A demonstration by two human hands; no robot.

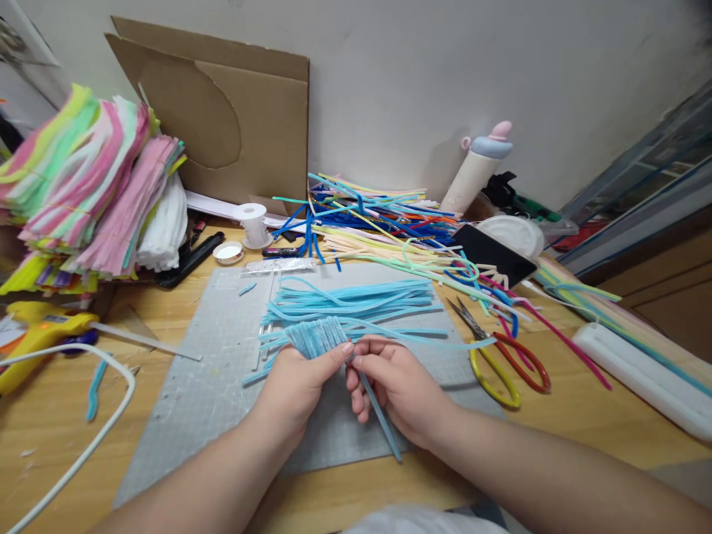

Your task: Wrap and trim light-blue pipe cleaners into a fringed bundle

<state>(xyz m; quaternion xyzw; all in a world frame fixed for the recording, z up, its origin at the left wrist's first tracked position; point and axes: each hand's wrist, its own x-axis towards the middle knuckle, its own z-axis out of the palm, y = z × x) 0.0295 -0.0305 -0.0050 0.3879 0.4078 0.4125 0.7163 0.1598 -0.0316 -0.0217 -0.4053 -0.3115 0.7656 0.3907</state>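
My left hand (297, 382) is closed around a folded bundle of light blue pipe cleaners (317, 335), held over a grey cutting mat (222, 356). Beside it, my right hand (392, 382) pinches a single blue pipe cleaner (383, 419) that slants down toward the mat's near edge. The thumbs of both hands nearly meet at the bundle's right end. A loose pile of light blue pipe cleaners (356, 300) lies on the mat just beyond my hands.
Yellow and red scissors (500, 356) lie right of the mat. Mixed coloured pipe cleaners (383, 222) and a black phone (492, 252) sit behind. Stacked pastel pipe cleaners (94, 185), a thread spool (253, 222), a yellow glue gun (38, 334) and cardboard (233, 111) are at left.
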